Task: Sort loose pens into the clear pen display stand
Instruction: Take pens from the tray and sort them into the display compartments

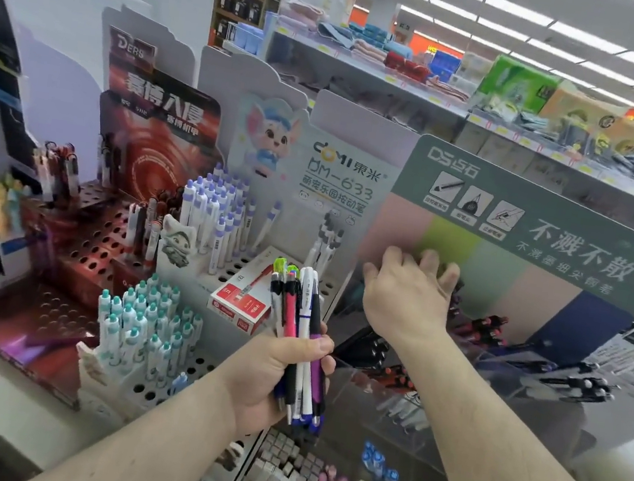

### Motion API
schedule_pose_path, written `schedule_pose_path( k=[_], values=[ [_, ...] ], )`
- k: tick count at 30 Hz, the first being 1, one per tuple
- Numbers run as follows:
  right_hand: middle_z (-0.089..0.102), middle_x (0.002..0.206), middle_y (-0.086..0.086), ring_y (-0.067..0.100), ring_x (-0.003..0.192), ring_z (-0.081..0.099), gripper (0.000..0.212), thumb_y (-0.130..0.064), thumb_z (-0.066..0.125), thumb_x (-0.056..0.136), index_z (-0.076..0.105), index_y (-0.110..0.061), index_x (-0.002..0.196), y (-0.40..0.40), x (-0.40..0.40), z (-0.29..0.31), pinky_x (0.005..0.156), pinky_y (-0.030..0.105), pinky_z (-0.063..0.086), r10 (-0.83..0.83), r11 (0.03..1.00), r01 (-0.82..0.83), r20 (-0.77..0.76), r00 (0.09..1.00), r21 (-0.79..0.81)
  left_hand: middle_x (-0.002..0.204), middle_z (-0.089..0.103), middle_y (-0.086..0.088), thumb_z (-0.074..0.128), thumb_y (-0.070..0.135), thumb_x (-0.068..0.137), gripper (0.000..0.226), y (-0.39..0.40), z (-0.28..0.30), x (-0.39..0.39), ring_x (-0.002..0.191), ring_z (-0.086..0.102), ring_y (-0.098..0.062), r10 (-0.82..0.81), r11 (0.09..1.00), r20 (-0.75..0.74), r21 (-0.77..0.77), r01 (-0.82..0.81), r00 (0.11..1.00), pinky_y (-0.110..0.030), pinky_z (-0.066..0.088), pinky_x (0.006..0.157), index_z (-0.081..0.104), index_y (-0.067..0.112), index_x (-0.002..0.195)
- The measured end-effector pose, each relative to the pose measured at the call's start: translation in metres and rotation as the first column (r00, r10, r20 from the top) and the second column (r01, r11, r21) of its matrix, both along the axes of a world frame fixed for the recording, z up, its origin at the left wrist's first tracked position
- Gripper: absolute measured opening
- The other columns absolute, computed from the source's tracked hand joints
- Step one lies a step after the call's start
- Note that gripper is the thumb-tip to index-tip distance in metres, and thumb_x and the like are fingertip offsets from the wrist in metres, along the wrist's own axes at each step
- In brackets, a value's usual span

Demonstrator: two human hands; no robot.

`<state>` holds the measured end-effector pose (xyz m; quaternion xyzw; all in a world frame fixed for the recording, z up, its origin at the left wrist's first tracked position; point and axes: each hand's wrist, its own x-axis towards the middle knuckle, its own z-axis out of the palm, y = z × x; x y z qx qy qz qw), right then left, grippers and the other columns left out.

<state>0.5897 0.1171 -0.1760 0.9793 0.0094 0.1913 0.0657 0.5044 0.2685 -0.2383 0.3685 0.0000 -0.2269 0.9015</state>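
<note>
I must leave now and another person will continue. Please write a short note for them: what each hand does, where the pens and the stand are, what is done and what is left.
Left hand: grips a bundle of mixed loose pens, tips down, in front of the white perforated stand.
Right hand: reaching forward, fingers spread, at the top rear of the clear pen display stand, against its green backboard. Whether it holds a pen cannot be seen.
Done: some dark pens already lie in the clear tiers.
Left: the whole bundle is still to be sorted into the clear stand.
</note>
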Motion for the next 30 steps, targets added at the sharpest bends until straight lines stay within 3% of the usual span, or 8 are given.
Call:
schedule_pose_path(
  k=[10, 13, 15, 18, 19, 22, 24, 30],
  values=[
    [0.047, 0.134, 0.014, 0.035, 0.137, 0.023, 0.063, -0.060, 0.030, 0.099, 0.053, -0.010, 0.130, 0.007, -0.002, 0.017, 0.113, 0.058, 0.008, -0.044, 0.991, 0.024, -0.155, 0.987, -0.130, 0.071, 0.062, -0.003, 0.075, 0.003, 0.075, 0.027, 0.003, 0.000, -0.002, 0.067, 0.063, -0.017, 0.001, 0.997, 0.100, 0.079, -0.008, 0.995, -0.035, 0.053, 0.069, 0.061, 0.010, 0.098],
    [0.053, 0.129, 0.006, 0.027, 0.129, 0.033, 0.045, -0.051, 0.039, 0.100, 0.063, -0.020, 0.122, 0.008, -0.012, 0.023, 0.107, 0.047, 0.018, 0.107, 0.990, -0.116, 0.103, 0.989, 0.079, 0.076, 0.062, -0.003, 0.069, 0.002, 0.070, 0.035, 0.008, -0.002, -0.002, 0.068, 0.063, -0.018, -0.034, 0.996, 0.146, 0.092, 0.020, 0.989, -0.034, 0.054, 0.066, 0.060, 0.009, 0.103],
    [0.065, 0.114, -0.003, 0.016, 0.109, 0.049, 0.024, -0.031, 0.052, 0.099, 0.071, -0.024, 0.112, 0.008, -0.027, 0.027, 0.095, 0.035, 0.032, 0.230, 0.853, -0.328, 0.273, 0.934, 0.405, 0.077, 0.063, -0.003, 0.067, -0.003, 0.067, 0.040, 0.012, -0.004, -0.002, 0.067, 0.063, -0.018, -0.094, 0.994, 0.144, 0.071, 0.084, 0.985, -0.033, 0.053, 0.065, 0.058, 0.008, 0.104],
    [0.072, 0.093, -0.006, 0.014, 0.072, 0.058, 0.031, -0.008, 0.057, 0.097, 0.072, -0.034, 0.106, 0.009, -0.051, 0.032, 0.070, 0.030, 0.053, 0.478, 0.417, -0.345, 0.120, 0.870, 0.841, 0.078, 0.062, -0.004, 0.068, -0.005, 0.063, 0.045, 0.016, -0.009, -0.002, 0.064, 0.062, -0.018, -0.174, 0.984, 0.163, -0.006, 0.177, 0.971, -0.034, 0.053, 0.062, 0.055, 0.008, 0.104],
    [0.070, 0.095, -0.007, 0.016, 0.072, 0.059, 0.039, -0.005, 0.056, 0.097, 0.069, -0.040, 0.110, 0.009, -0.056, 0.031, 0.072, 0.030, 0.054, 0.563, 0.391, -0.334, 0.065, 0.824, 0.858, 0.078, 0.062, -0.003, 0.068, -0.004, 0.063, 0.045, 0.016, -0.010, -0.001, 0.064, 0.061, -0.018, -0.191, 0.980, 0.178, -0.025, 0.198, 0.965, -0.035, 0.052, 0.062, 0.055, 0.008, 0.104],
    [0.059, 0.108, -0.010, 0.006, 0.088, 0.059, 0.057, -0.008, 0.055, 0.098, 0.054, -0.060, 0.121, 0.006, -0.056, 0.019, 0.087, 0.022, 0.050, 0.685, 0.509, -0.402, -0.074, 0.725, 0.761, 0.077, 0.061, -0.002, 0.069, -0.002, 0.064, 0.040, 0.013, -0.014, -0.002, 0.062, 0.061, -0.016, -0.234, 0.966, 0.208, -0.059, 0.252, 0.950, -0.034, 0.052, 0.062, 0.058, 0.009, 0.101],
    [0.060, 0.110, -0.011, 0.005, 0.094, 0.060, 0.051, -0.017, 0.054, 0.100, 0.051, -0.061, 0.125, 0.006, -0.054, 0.013, 0.092, 0.027, 0.049, 0.710, 0.506, -0.387, -0.118, 0.694, 0.771, 0.076, 0.061, -0.002, 0.075, -0.002, 0.063, 0.038, 0.011, -0.015, -0.002, 0.061, 0.061, -0.016, -0.259, 0.956, 0.210, -0.083, 0.281, 0.943, -0.034, 0.053, 0.061, 0.062, 0.008, 0.097],
    [0.064, 0.083, -0.002, 0.018, 0.073, 0.061, 0.014, -0.033, 0.059, 0.098, 0.057, -0.042, 0.109, -0.002, -0.057, 0.002, 0.074, 0.039, 0.053, 0.670, 0.524, -0.367, -0.105, 0.735, 0.769, 0.078, 0.060, -0.003, 0.068, -0.001, 0.066, 0.032, 0.006, -0.019, -0.003, 0.060, 0.062, -0.015, -0.289, 0.947, 0.162, -0.096, 0.307, 0.943, -0.033, 0.054, 0.059, 0.065, 0.008, 0.097]
  ],
)
